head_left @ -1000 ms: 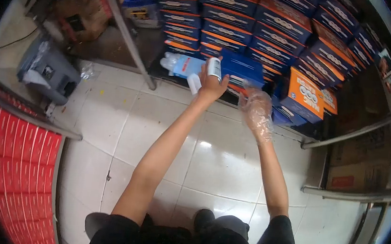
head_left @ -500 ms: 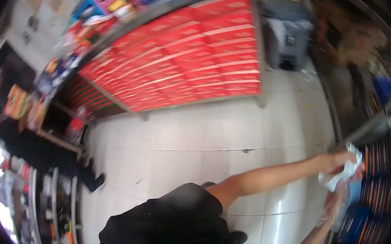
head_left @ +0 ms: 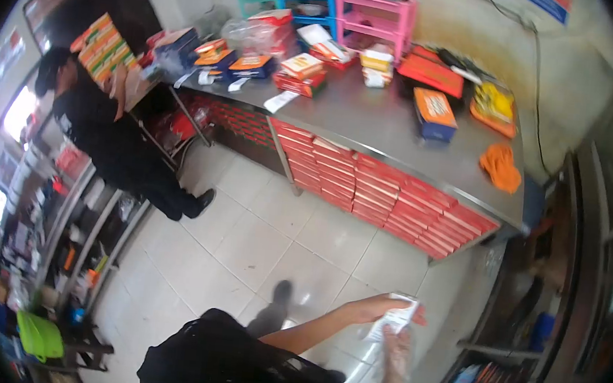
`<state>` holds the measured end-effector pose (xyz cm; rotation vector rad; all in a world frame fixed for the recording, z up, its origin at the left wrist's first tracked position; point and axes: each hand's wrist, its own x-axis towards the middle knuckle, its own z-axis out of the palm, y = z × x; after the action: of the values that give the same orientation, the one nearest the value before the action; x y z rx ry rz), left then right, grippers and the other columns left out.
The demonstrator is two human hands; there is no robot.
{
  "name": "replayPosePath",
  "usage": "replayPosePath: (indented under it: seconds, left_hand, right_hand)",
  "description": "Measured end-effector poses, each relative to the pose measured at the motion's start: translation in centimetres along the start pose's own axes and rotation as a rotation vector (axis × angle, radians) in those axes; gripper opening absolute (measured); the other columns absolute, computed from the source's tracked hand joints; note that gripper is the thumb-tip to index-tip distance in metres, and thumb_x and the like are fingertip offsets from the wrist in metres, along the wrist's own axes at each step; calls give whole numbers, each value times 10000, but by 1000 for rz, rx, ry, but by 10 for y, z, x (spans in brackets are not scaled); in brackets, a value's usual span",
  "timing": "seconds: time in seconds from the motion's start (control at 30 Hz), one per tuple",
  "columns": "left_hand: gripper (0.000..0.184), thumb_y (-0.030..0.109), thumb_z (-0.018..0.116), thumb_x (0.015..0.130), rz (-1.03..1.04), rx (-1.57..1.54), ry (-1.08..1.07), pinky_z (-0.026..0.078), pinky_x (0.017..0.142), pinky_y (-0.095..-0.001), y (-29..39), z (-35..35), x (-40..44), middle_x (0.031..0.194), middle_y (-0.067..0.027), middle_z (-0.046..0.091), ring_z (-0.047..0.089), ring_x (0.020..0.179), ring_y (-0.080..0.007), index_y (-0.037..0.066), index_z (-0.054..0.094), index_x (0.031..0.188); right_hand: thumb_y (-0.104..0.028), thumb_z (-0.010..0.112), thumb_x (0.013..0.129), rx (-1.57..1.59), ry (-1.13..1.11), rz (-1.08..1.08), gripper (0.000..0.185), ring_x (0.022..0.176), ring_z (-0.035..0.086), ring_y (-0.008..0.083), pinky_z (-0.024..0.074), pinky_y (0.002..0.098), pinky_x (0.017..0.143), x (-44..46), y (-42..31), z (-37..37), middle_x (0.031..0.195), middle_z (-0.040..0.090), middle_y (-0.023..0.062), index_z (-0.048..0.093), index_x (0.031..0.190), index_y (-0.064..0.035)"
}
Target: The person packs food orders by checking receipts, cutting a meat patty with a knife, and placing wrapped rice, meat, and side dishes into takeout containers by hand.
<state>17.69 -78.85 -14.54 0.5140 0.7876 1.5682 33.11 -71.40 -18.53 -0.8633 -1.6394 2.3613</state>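
Note:
A white paper slip [head_left: 399,316] with faint print is held between my two hands, low on the right of the view and above the floor. My left hand [head_left: 378,308] is closed on the slip's upper part, some fingers showing beyond its right edge. Gripping the lower end is my right hand [head_left: 396,354], which seems to wear a thin clear plastic glove. Something whitish and see-through hangs just left of the slip; I cannot make out what it is.
A steel counter [head_left: 372,128] carries an orange-blue box [head_left: 434,115], an orange cloth [head_left: 501,167] and several food boxes. Red boxes [head_left: 394,200] are stacked beneath. A person in black [head_left: 116,136] stands at left holding a patterned box [head_left: 106,50]. Dark shelving [head_left: 520,352] stands right.
My view has turned and lifted, bringing the counter top into sight. My hands and the paper slip have come away from the stacked blue boxes at the right, nearer my body.

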Motion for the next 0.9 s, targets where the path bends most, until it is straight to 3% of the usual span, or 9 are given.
replayPosePath:
  seconds: [0.17, 0.33, 0.4, 0.5, 0.53, 0.6, 0.7, 0.8, 0.9]
  left_hand:
    - [465, 353, 417, 924, 228, -328, 185, 433, 895, -364, 78, -121, -115, 1183, -141, 539, 561, 1013, -233, 17, 419, 1247]
    - [444, 372, 426, 919, 620, -606, 744, 489, 752, -349, 129, -266, -274, 899, -79, 564, 571, 793, -197, 32, 438, 1204]
    - [431, 354, 447, 914, 755, -679, 935, 491, 733, -349, 141, -310, -340, 862, -71, 561, 565, 762, -187, 26, 444, 1194]
    - [413, 339, 457, 912, 938, -777, 1072, 485, 723, -359, 156, -351, -416, 846, -68, 550, 550, 738, -186, 27, 451, 1182]
    - [413, 339, 457, 912, 940, -808, 1084, 485, 723, -359, 161, -364, -433, 846, -68, 550, 550, 738, -186, 27, 451, 1182]
    - [446, 382, 406, 923, 1006, -836, 1133, 477, 706, -377, 167, -388, -458, 844, -69, 545, 535, 721, -194, 27, 446, 1190]
    - [513, 438, 333, 930, 1107, -919, 1026, 468, 690, -390, 184, -429, -482, 848, -73, 543, 524, 712, -205, 15, 438, 1203]
    - [606, 528, 300, 907, 1194, -914, 865, 459, 714, -398, 199, -472, -498, 879, -105, 568, 543, 711, -219, 16, 436, 1201]
    - [667, 573, 271, 892, 1214, -888, 785, 469, 721, -404, 207, -515, -509, 909, -120, 574, 547, 712, -228, 11, 428, 1215]
  right_hand:
    - [-256, 580, 856, -317, -97, 139, 298, 757, 524, 92, 425, 257, 688, 77, -29, 182, 863, 597, 15, 611, 1037, -22]
    - [-273, 551, 862, -746, -516, 241, 243, 651, 472, 79, 387, 247, 595, 167, 27, 348, 744, 556, 1, 634, 883, -45]
    - [-297, 535, 868, -695, -714, 289, 263, 641, 460, 59, 373, 231, 576, 202, 40, 407, 743, 558, -9, 615, 802, -55]
    - [-288, 471, 910, -597, -628, 291, 260, 641, 492, 57, 393, 227, 584, 262, 80, 471, 785, 597, -4, 596, 852, -68]
    - [-251, 433, 924, -1062, -807, -56, 245, 654, 526, 95, 412, 239, 597, 291, 91, 492, 840, 615, 29, 579, 925, -55]
    - [-229, 510, 878, -678, -680, 164, 220, 643, 529, 73, 402, 212, 563, 345, 108, 537, 819, 629, 54, 584, 921, -26]
    - [-190, 503, 861, -771, -861, -32, 195, 693, 546, 100, 411, 238, 577, 435, 121, 606, 821, 612, 26, 575, 935, -24]
    - [-137, 520, 774, -1675, -1025, -975, 118, 679, 586, 262, 455, 349, 592, 542, 162, 658, 713, 581, 136, 567, 778, -29]
    - [-127, 491, 766, -2000, -938, -1245, 156, 729, 596, 338, 466, 436, 626, 631, 179, 676, 783, 597, 194, 597, 825, -28]
